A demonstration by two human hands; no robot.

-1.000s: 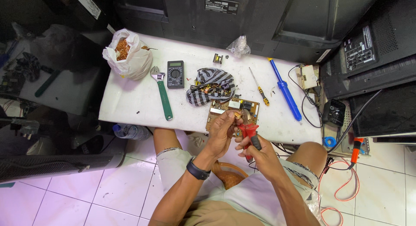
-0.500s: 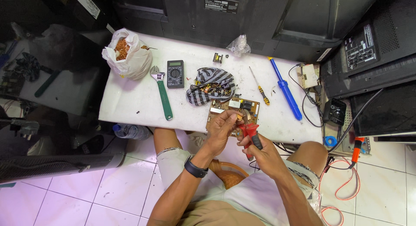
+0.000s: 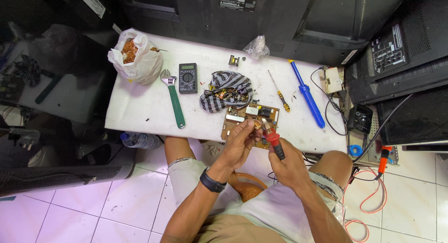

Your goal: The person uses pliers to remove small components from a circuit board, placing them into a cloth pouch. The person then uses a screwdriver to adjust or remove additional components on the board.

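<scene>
Your left hand [image 3: 240, 142] pinches the brown circuit board [image 3: 249, 119] at the white table's [image 3: 135, 107] near edge; your right hand [image 3: 284, 166] is clamped around red-handled pliers [image 3: 272, 138] touching the board.

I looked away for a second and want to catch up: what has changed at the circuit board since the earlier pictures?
Almost nothing. The left hand still pinches a small part at the circuit board's near edge, and the right hand still holds the red-handled pliers to it; both shifted only slightly. The green wrench, multimeter and blue tool lie unmoved.
</scene>
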